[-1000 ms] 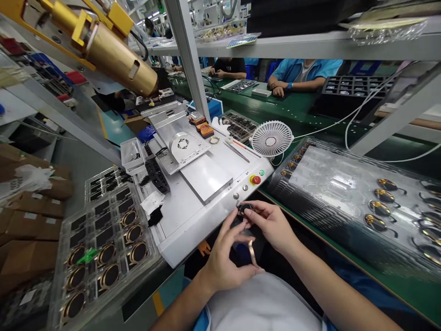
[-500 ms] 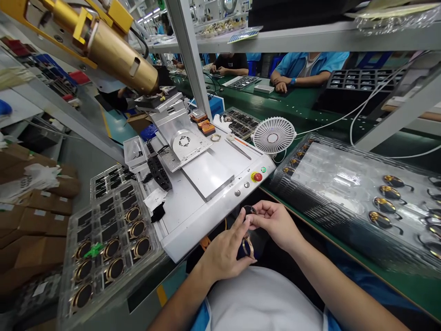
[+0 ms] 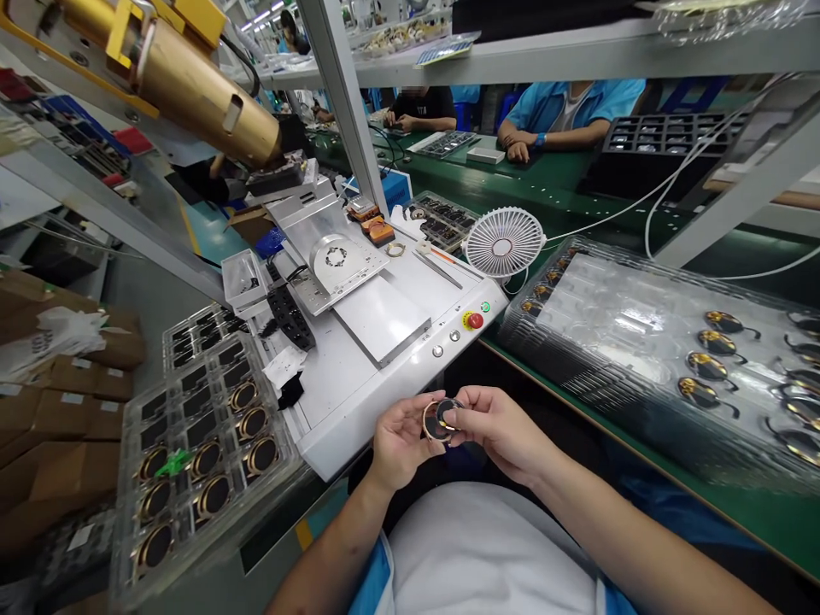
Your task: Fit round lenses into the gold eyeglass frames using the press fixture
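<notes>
Two hands hold one round part, dark-faced with a gold rim, in front of the body and just past the near edge of the white machine bed. Left hand grips the rim from the left between thumb and fingers; right hand pinches from the right, fingertips on the dark face. Neither hand is released.

Nearby: red stop button on the bed, close to the hands; small gold ring further along the bed, near the white desk fan. Clear tray of similar gold-rimmed rounds lies left of the bed. Clear stacked trays hold gold-rimmed parts with thin dark tails on the right. Co-worker's hands rest well apart, across the green table.
</notes>
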Demonstrator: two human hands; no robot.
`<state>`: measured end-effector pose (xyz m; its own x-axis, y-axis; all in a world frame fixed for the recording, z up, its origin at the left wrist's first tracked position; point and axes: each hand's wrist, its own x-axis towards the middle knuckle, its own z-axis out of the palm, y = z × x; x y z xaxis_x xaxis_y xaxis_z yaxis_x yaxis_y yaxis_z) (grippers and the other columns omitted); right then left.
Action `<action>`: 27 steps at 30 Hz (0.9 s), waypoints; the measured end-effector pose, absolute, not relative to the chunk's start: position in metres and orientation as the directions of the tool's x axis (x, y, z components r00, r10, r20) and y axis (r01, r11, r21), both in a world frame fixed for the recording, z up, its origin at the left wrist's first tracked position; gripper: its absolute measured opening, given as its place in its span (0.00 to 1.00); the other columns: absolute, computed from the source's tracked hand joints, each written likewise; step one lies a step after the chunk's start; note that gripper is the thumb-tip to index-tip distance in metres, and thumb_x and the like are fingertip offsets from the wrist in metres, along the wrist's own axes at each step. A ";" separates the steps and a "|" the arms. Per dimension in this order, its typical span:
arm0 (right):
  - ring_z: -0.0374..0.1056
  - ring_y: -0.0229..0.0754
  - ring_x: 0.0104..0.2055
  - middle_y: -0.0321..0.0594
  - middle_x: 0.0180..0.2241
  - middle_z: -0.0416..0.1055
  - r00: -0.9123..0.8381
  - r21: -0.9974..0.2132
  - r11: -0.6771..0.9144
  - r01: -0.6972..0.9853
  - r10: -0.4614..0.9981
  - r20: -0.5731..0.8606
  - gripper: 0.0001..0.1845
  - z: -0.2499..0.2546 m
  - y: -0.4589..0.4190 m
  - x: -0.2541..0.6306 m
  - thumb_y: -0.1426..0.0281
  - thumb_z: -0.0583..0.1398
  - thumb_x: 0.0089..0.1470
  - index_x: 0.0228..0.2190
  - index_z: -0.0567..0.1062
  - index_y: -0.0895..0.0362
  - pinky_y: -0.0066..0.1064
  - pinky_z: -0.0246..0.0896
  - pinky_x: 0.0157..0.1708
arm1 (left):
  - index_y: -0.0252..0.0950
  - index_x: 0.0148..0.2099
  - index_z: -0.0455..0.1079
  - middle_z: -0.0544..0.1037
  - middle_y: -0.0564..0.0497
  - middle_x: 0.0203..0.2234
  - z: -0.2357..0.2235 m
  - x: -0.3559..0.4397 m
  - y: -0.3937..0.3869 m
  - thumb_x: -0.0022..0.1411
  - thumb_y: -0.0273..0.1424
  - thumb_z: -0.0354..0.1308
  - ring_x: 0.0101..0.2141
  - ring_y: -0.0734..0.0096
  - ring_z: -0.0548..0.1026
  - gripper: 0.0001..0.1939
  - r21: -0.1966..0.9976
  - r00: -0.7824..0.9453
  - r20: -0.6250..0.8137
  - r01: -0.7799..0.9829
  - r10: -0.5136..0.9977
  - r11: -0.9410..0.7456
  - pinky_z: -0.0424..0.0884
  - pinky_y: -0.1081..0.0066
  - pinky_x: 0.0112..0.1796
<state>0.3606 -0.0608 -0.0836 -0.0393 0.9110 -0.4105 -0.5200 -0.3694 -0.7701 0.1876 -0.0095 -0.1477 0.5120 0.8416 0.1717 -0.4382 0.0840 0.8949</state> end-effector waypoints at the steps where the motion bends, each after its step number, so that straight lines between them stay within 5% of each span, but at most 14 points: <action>1: 0.70 0.36 0.25 0.37 0.24 0.75 -0.026 -0.769 -0.357 -0.530 0.913 -0.406 0.26 -0.083 -0.062 0.357 0.60 0.79 0.35 0.23 0.71 0.58 0.28 0.68 0.29 | 0.42 0.54 0.78 0.83 0.41 0.52 -0.148 0.188 -0.010 0.48 0.34 0.79 0.49 0.55 0.84 0.29 0.896 0.513 0.166 -0.435 0.842 0.089 0.81 0.60 0.49; 9: 0.58 0.31 0.21 0.28 0.20 0.66 0.151 -0.901 -0.214 -0.378 0.946 -0.288 0.20 -0.077 -0.063 0.340 0.70 0.72 0.37 0.25 0.64 0.55 0.23 0.53 0.22 | 0.45 0.54 0.79 0.84 0.43 0.51 -0.150 0.187 -0.012 0.47 0.31 0.79 0.49 0.54 0.84 0.30 0.905 0.477 0.222 -0.426 0.850 0.003 0.82 0.59 0.49; 27: 0.62 0.35 0.22 0.27 0.22 0.67 0.130 -0.910 -0.216 -0.354 0.952 -0.277 0.19 -0.078 -0.063 0.333 0.68 0.68 0.40 0.29 0.62 0.52 0.26 0.57 0.23 | 0.48 0.51 0.81 0.85 0.46 0.48 -0.149 0.186 -0.016 0.44 0.31 0.81 0.43 0.53 0.86 0.29 0.925 0.403 0.197 -0.379 0.893 -0.033 0.85 0.58 0.44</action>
